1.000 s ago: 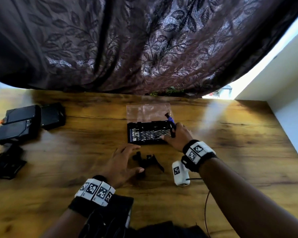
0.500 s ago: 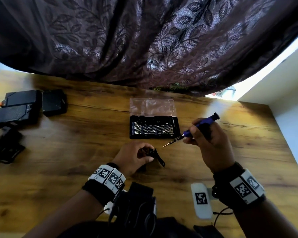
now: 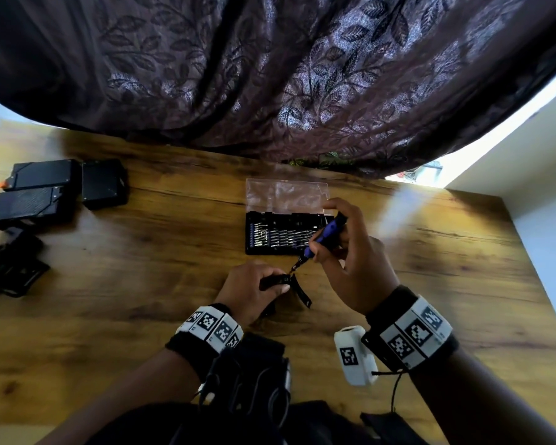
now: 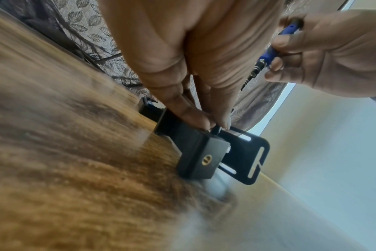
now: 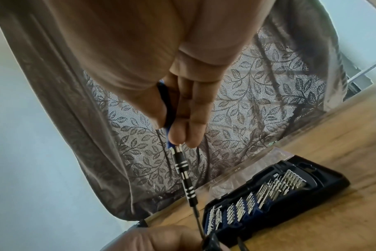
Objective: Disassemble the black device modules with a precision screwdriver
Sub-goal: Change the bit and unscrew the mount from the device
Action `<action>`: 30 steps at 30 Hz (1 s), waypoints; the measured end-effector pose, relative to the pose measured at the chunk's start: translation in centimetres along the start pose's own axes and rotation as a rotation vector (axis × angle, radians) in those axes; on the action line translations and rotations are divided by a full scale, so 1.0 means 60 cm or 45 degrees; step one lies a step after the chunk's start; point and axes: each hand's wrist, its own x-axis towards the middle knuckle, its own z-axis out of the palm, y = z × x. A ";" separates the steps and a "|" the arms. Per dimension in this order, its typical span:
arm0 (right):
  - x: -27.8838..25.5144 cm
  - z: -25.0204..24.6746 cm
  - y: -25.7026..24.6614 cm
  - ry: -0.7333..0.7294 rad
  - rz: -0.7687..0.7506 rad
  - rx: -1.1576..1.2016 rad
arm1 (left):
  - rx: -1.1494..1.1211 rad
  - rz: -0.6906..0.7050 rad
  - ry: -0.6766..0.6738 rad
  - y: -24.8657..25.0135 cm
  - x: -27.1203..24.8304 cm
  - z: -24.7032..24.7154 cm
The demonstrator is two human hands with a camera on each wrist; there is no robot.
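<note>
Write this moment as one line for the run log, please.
left hand: holds black module on table | right hand: holds screwdriver, tip at module | bit case: open behind

The screwdriver (image 3: 326, 236) has a blue handle and a black shaft with silver bands. The curtain (image 3: 270, 75) across the upper frame is dark purple-brown with a leaf pattern. The wristbands (image 3: 210, 327) at lower centre carry black-and-white square markers; the table (image 3: 142, 268) is brown woodgrain.
</note>
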 end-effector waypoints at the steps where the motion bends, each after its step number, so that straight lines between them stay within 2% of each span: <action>1: 0.000 0.002 0.002 -0.012 -0.002 -0.022 | -0.008 0.002 0.000 0.001 0.000 0.000; 13: 0.003 0.013 -0.001 -0.116 -0.014 -0.187 | -0.016 0.028 0.017 -0.006 -0.001 0.006; 18: 0.015 0.014 -0.018 -0.241 -0.116 -0.280 | -0.015 0.057 0.048 -0.009 0.001 0.011; 22: 0.029 0.017 -0.022 -0.366 -0.120 -0.304 | -0.014 0.055 0.043 -0.011 0.004 0.012; 27: 0.037 0.011 -0.036 -0.430 -0.138 -0.361 | 0.005 0.065 0.050 -0.010 0.005 0.012; 30: 0.049 0.003 -0.051 -0.430 -0.251 -0.407 | -0.005 0.066 0.056 -0.010 0.005 0.012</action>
